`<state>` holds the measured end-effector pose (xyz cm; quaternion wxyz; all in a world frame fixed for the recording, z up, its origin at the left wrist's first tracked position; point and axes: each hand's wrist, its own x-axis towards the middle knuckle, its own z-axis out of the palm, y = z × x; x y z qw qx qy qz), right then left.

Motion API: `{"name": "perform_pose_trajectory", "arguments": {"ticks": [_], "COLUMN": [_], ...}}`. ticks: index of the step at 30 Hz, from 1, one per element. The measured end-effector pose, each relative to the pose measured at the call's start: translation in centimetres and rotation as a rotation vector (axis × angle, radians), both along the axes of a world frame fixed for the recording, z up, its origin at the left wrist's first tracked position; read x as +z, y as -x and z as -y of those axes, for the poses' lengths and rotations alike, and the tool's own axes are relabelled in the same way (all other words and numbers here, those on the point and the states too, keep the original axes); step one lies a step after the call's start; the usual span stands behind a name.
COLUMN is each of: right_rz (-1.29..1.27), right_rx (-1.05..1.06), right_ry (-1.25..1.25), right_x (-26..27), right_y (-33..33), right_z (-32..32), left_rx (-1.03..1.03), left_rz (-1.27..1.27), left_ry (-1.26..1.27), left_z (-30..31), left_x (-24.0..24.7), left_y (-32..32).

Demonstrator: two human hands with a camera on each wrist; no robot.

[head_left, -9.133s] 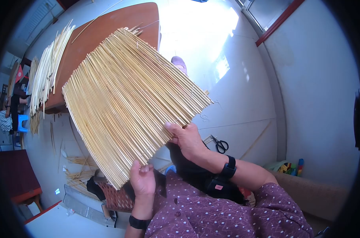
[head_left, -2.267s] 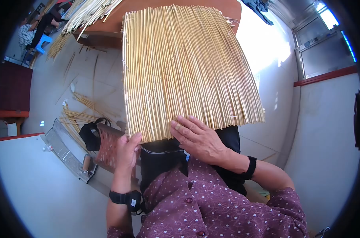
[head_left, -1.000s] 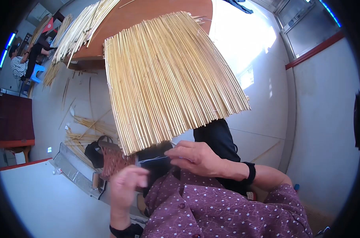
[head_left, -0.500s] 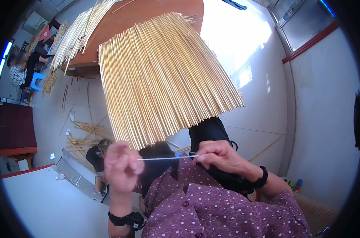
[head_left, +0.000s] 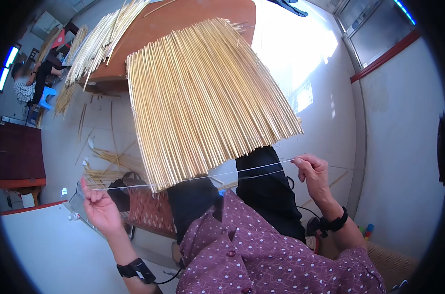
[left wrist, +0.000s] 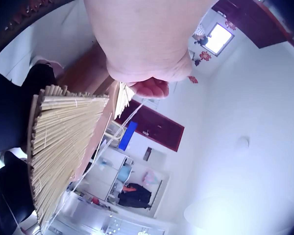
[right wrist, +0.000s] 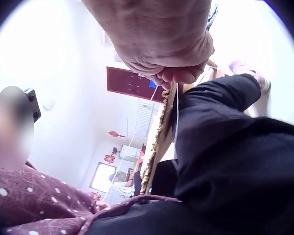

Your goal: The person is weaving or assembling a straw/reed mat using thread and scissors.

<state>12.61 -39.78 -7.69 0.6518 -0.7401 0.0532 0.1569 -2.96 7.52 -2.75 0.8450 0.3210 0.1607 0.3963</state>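
Left hand (head_left: 103, 210), left of the stick mat (head_left: 207, 103), and right hand (head_left: 313, 171), near its right corner, both grip white cord (head_left: 261, 165) I've got along the mat's near side. Probably light, limp, slippery: pinch near ends; left fingertips' exact hold unclear.

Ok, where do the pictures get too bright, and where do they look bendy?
Head view: light glares white on the floor right of the stalk mat, and the foot of the right-hand wall bows; left wrist view: a glow bleaches the lower right; right wrist view: the upper left is washed out.
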Motion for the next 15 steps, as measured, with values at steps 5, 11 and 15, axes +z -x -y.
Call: {"name": "perform_pose_trajectory", "arguments": {"ticks": [5, 11, 15], "right_rz": [0.090, 0.514, 0.610], "right_rx": [0.002, 0.648, 0.662], "right_ry": [0.154, 0.085, 0.109], "right_x": [0.5, 5.6, 7.5], "right_y": [0.3, 1.1, 0.6], "right_z": [0.4, -7.9, -10.8], "left_rx": [-0.004, -0.706, -0.936], "left_rz": [0.087, -0.547, -0.509], "left_ry": [0.038, -0.404, -0.847], "left_z": [-3.6, 14.3, 18.0], "left_x": [-1.1, 2.8, 1.4], "left_y": [1.6, -6.8, -8.6]}}
